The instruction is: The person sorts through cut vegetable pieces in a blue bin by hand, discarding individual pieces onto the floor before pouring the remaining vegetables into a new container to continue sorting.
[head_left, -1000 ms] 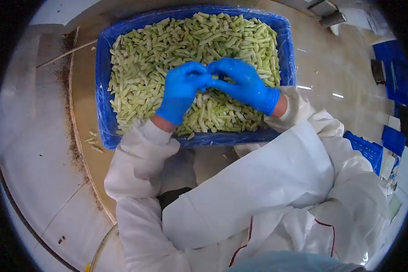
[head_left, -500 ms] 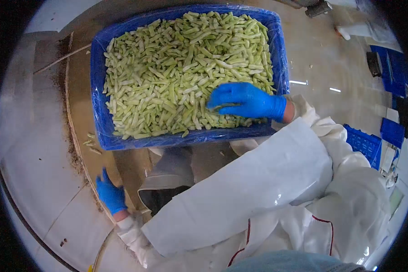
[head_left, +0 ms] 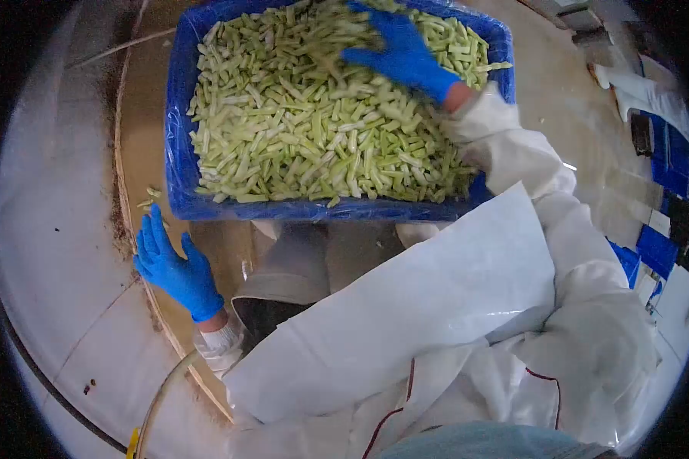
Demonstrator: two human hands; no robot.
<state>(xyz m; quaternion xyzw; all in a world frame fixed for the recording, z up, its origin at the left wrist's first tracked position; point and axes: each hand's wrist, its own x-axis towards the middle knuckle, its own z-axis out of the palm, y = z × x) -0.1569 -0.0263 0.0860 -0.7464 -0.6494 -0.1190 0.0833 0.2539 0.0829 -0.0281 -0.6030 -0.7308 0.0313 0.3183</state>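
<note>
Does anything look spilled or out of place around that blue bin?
Yes: a few loose pieces lie outside the bin, beyond its left side, apart from the heap inside. One strip also rests on the right rim.

My left glove (head_left: 177, 275) and right glove (head_left: 406, 57) are smooth and rubber-like. Glossy, wrinkled clear plastic film (head_left: 182, 145) covers the blue tub (head_left: 321, 210); the green pieces (head_left: 306, 130) look matt and uneven. My white apron (head_left: 406, 298) is smooth with a faint sheen; my sleeves (head_left: 513, 149), creased matt cloth.
</note>
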